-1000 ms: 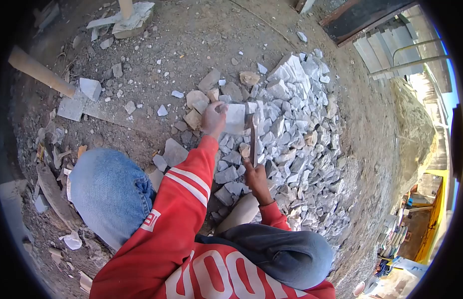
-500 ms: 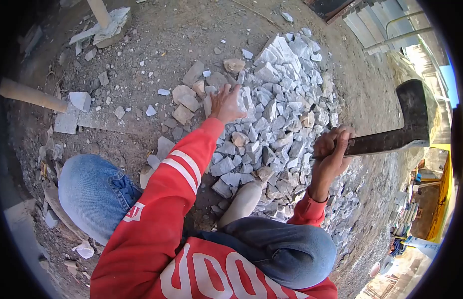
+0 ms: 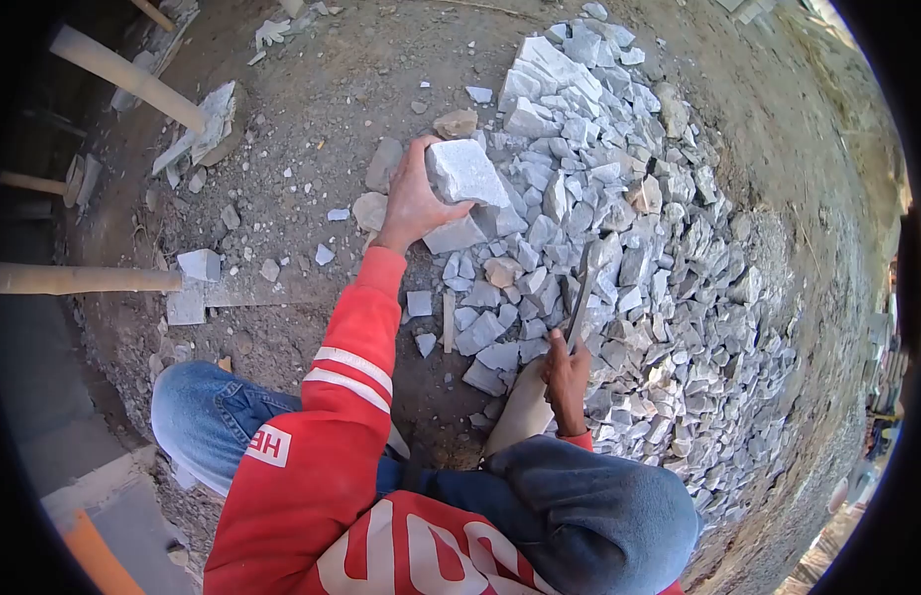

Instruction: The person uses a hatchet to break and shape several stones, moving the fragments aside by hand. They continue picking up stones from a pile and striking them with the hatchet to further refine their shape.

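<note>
My left hand [image 3: 417, 198] grips a pale squared stone block [image 3: 467, 173] by its left side, thumb below and fingers over the top edge. Another flat-faced stone [image 3: 455, 235] lies just under it at the edge of the rubble. In my right hand [image 3: 567, 374] is the handle of a dark metal tool [image 3: 582, 297], which points up and away over the stones; its head is hard to make out. Around the tool spreads a large pile of broken grey stones [image 3: 669, 288].
Wooden poles stand at the left, one [image 3: 133, 79] with its foot on a flat stone [image 3: 215, 124], another [image 3: 94, 279] beside a white block [image 3: 200, 264]. An orange piece [image 3: 102, 555] lies at the lower left. My knees flank the near ground.
My left hand now holds up a block. My right hand has brought the tool down and inward from the right, over the pile. The view has shifted left.
</note>
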Motion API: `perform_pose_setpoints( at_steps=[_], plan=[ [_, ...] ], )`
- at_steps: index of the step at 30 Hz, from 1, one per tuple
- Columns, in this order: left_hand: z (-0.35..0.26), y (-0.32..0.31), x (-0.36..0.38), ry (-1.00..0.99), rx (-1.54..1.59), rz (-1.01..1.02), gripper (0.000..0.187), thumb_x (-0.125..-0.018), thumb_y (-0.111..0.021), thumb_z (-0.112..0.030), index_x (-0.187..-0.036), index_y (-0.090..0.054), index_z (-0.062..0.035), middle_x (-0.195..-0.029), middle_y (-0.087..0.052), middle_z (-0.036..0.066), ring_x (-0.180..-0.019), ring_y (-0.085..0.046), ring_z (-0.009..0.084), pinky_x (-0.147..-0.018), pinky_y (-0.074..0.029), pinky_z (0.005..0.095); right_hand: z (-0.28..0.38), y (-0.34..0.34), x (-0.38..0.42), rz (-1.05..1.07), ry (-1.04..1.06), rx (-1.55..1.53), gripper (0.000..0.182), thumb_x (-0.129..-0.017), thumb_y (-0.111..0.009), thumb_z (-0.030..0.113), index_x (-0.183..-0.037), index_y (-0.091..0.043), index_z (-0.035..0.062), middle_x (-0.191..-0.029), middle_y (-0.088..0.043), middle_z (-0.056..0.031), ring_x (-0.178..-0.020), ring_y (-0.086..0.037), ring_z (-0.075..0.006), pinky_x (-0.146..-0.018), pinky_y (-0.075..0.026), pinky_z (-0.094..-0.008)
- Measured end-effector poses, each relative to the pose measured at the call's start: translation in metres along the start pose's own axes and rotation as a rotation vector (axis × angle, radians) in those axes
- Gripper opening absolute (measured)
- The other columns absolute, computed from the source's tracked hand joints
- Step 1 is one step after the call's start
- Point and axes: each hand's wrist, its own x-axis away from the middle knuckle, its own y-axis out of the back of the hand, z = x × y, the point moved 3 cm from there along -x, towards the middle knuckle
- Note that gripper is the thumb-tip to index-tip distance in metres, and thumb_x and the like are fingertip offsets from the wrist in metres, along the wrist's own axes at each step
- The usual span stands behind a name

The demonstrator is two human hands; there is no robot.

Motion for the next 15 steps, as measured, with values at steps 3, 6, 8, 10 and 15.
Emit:
perform_pose_setpoints(
  at_steps=[3,6,8,10,15],
  plan=[
    [0.026,0.005,0.039,0.13,-0.14,-0.068,0.086,-0.055,-0.092,-0.025,-0.123,-0.042,-0.0087,-0.125,-0.054,0.017,-0.118,-0.053,0.0369,-0.1,-0.041,0.0492,0.031,-0.015,0.001,0.092,0.051,-0.038,0.024,-0.101,-0.058,0.029,-0.099,-0.051,0.0062,-0.059,-0.041,0.0046,-0.046,-0.037,-0.0042,-0.04,-0.029,-0.0226],
    [0.037,-0.004,0.078,0.21,-0.191,-0.193,0.092,-0.055,-0.093,-0.023,-0.13,-0.041,-0.0066,-0.123,-0.054,0.019,-0.118,-0.053,0.0367,-0.101,-0.042,0.0458,0.059,-0.028,0.001,0.183,0.343,0.0,0.03,-0.102,-0.054,0.033,-0.107,-0.051,0.0041,-0.066,-0.044,0.0033,-0.053,-0.039,-0.004,-0.047,-0.031,-0.0214],
    [0.033,-0.006,0.09,0.19,-0.16,-0.347,0.097,-0.055,-0.093,-0.023,-0.136,-0.042,-0.0069,-0.128,-0.05,0.019,-0.123,-0.048,0.0368,-0.105,-0.038,0.0471,0.083,-0.038,-0.007,0.122,0.533,0.125,0.031,-0.102,-0.054,0.034,-0.109,-0.052,0.0035,-0.066,-0.045,0.0033,-0.053,-0.039,-0.0042,-0.048,-0.031,-0.0217],
    [0.03,-0.011,0.102,0.268,-0.176,-0.347,0.092,-0.059,-0.092,-0.022,-0.136,-0.044,-0.0065,-0.129,-0.049,0.019,-0.124,-0.047,0.0356,-0.105,-0.037,0.0464,0.113,-0.039,-0.016,0.041,0.718,0.261,0.034,-0.102,-0.055,0.034,-0.113,-0.056,0.0014,-0.069,-0.048,0.0029,-0.055,-0.038,-0.0048,-0.05,-0.031,-0.0221],
    [0.073,-0.024,0.11,0.325,0.186,-0.469,0.077,-0.07,-0.086,-0.025,-0.134,-0.05,-0.0024,-0.124,-0.053,0.016,-0.114,-0.052,0.0315,-0.099,-0.042,0.0419,0.24,-0.052,0.022,0.174,0.866,-0.055,0.045,-0.103,-0.051,0.039,-0.118,-0.051,-0.0038,-0.071,-0.051,-0.0015,-0.05,-0.044,-0.0064,-0.043,-0.031,-0.0203]
  ],
)
